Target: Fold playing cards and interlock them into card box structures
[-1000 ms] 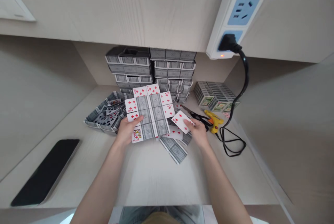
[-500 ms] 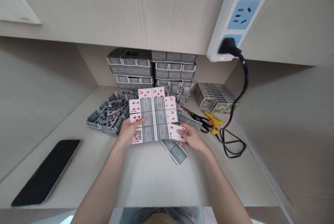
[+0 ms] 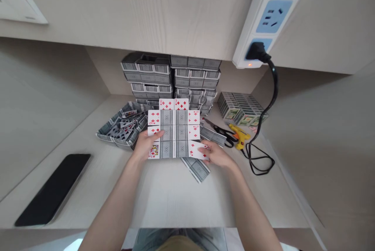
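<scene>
Over the middle of a pale wood-grain desk (image 3: pixel 175 204), nearer its back edge than its corners, a flat panel of grey-patterned playing cards (image 3: pixel 181 132) fringed with white, red-diamond faces is held up. The left hand (image 3: pixel 146 143) pinches its left side, thumb on top, other fingers mostly hidden beneath, probably to steady it. The right hand (image 3: pixel 216 154) grips a white card with red diamonds (image 3: pixel 195 150) between thumb and fingers at its outer end, seemingly so the inner end can meet the panel's lower right side. A shallow tray made of grey cards (image 3: pixel 102 137), holding loose cards, sits towards the desk's left edge; a yellow glue gun (image 3: pixel 241 136) lies towards the right edge, apparently within easy reach.
</scene>
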### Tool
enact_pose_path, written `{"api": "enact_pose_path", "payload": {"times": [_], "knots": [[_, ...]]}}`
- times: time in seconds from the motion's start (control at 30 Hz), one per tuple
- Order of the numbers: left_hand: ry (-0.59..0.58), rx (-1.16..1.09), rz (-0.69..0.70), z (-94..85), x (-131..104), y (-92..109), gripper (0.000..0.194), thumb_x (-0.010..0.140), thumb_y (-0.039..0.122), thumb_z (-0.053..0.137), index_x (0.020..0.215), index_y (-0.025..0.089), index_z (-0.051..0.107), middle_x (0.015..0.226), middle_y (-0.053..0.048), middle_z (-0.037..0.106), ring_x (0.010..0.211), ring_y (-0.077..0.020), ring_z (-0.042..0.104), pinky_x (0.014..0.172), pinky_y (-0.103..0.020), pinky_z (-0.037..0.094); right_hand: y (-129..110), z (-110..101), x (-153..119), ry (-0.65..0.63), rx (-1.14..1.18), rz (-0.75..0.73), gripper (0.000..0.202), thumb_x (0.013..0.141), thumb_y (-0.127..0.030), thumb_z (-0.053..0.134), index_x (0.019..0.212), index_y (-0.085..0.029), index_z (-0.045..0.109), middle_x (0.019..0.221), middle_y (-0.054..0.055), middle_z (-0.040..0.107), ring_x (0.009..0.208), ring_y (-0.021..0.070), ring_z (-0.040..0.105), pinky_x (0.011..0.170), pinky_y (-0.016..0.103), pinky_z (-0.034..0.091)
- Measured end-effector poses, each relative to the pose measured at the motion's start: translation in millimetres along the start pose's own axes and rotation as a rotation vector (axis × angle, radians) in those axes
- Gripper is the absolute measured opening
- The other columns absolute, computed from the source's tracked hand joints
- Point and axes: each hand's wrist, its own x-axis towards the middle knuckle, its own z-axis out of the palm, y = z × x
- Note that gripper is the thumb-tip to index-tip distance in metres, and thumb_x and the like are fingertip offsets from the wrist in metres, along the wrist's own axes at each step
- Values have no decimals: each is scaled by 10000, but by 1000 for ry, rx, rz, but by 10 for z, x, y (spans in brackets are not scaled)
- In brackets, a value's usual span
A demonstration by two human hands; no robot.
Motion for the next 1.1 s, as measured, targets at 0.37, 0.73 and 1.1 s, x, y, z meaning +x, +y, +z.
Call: {"api": "enact_pose_path", "payload": {"times": [0.37,0.73,1.1], "knots": [[-35,22,3,-8,14,-41,525,411,334,794,863,108,648,681,-59,686,626,-220,638,603,-330,496,28,-64,-18,-36,3,-4,204,709,-370,573,777,-177,579,550,-43,539,356,59,390,332,183,299],[-35,28,39,-4,7,-31,445,481,308,771,866,127,641,774,-61,694,690,-221,647,640,-339,510,-14,-37,19,166,107,-32,312,644,-407,642,767,-185,461,444,-66,516,322,89,440,305,181,270],[-355,-15,-109,23,-147,17,579,502,208,760,1049,143,578,1006,-133,650,880,-283,622,753,-388,499,-32,-52,101,504,191,-231,277,679,-407,615,715,-199,437,487,-83,413,362,49,307,337,186,231]]}}
